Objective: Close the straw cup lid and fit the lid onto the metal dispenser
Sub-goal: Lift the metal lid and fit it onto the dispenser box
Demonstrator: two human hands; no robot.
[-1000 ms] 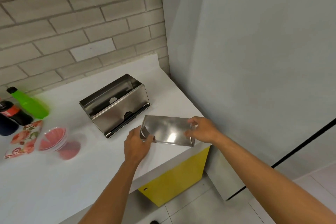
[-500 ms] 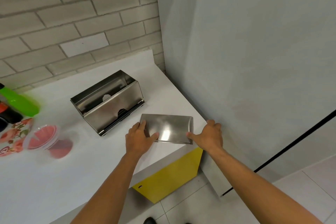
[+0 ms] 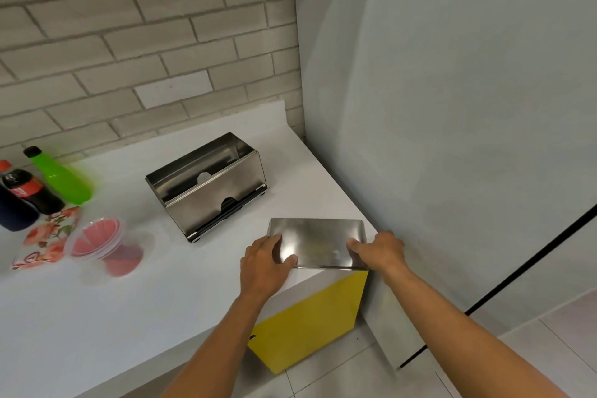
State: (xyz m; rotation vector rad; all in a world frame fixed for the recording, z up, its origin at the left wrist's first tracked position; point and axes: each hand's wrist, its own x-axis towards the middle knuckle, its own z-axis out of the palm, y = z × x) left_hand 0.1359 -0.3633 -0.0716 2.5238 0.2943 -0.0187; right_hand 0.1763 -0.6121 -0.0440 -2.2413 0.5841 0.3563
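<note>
Hands grasp the flat metal lid (image 3: 318,241) at the white counter's (image 3: 97,310) near corner: left hand (image 3: 263,263) on its left edge, right hand (image 3: 379,250) on its right. Farther back stands the open metal dispenser (image 3: 210,186), apart from the lid; straw cup (image 3: 103,245) at left.

Silver lid (image 3: 318,241); green bottle (image 3: 63,178); yellow cabinet door (image 3: 307,317); floral pouch (image 3: 45,241).
</note>
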